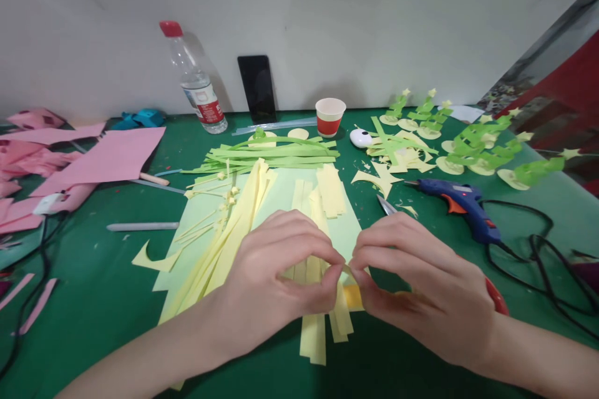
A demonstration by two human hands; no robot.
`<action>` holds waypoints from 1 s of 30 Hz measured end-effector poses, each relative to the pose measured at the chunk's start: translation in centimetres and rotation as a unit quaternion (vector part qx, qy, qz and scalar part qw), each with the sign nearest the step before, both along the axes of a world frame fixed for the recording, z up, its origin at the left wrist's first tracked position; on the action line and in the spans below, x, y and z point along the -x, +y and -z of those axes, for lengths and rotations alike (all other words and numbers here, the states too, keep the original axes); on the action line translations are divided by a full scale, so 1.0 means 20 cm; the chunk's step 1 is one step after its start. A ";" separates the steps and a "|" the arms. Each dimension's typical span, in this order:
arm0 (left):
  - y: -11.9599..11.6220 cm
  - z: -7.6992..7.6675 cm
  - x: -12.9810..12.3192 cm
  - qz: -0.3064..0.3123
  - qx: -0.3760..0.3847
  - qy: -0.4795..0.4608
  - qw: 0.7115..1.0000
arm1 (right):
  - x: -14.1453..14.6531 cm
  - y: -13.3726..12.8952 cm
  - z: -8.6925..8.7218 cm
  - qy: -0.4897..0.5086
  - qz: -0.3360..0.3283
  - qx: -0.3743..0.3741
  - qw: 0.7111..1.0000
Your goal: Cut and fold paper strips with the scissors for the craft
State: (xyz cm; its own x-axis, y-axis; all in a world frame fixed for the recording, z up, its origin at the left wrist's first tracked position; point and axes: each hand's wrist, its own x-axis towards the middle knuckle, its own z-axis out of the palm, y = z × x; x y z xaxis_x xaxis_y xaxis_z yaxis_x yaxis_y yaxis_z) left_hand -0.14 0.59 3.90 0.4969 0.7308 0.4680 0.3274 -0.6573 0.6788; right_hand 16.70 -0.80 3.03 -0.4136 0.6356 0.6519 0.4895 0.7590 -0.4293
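My left hand (281, 262) and my right hand (428, 287) meet over the middle of the table, thumb and forefinger of each pinched together. Between the fingertips shows a bit of a pale yellow paper strip (347, 269); most of it is hidden. Below them lie short yellow paper strips (312, 336) and an orange-yellow piece (353, 296). Long yellow strips (234, 218) fan out on a pale green sheet (281, 190) left of my hands. Small folded paper stars (231, 198) with thin tails rest beside these. Scissors (385, 204) lie partly under my right hand, a red handle (496, 297) showing.
A blue glue gun (461, 199) with a black cord lies right. Behind it stand several green spiral paper pieces (484, 137) with stars. A bottle (199, 90), a phone (257, 88) and a paper cup (330, 117) stand near the wall. Pink paper (105, 159) covers the left.
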 end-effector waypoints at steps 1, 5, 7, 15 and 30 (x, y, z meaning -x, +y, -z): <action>0.00 0.00 0.00 -0.004 -0.001 0.005 1.000 | 0.00 0.00 0.00 0.001 0.003 0.000 1.000; 0.04 0.01 0.02 -0.047 -0.015 0.012 0.999 | -0.01 -0.01 -0.03 0.017 0.019 -0.011 1.000; 0.07 0.01 0.04 -0.091 -0.015 0.014 0.996 | -0.03 -0.01 -0.05 0.026 0.027 -0.013 0.999; 0.02 0.00 0.01 0.002 0.048 -0.011 0.999 | -0.03 0.01 -0.04 0.071 0.027 0.079 0.994; -0.02 0.03 0.00 0.007 -0.139 0.049 0.989 | 0.00 0.01 -0.04 0.020 0.037 0.052 0.998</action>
State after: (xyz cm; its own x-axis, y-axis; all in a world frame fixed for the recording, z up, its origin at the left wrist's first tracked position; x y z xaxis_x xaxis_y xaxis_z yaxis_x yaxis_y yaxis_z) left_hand -0.15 0.10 3.32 0.5590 0.5729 0.5994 0.3723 -0.8194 0.4359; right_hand 16.66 -0.62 3.82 -0.3383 0.7283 0.5959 0.5225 0.6720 -0.5247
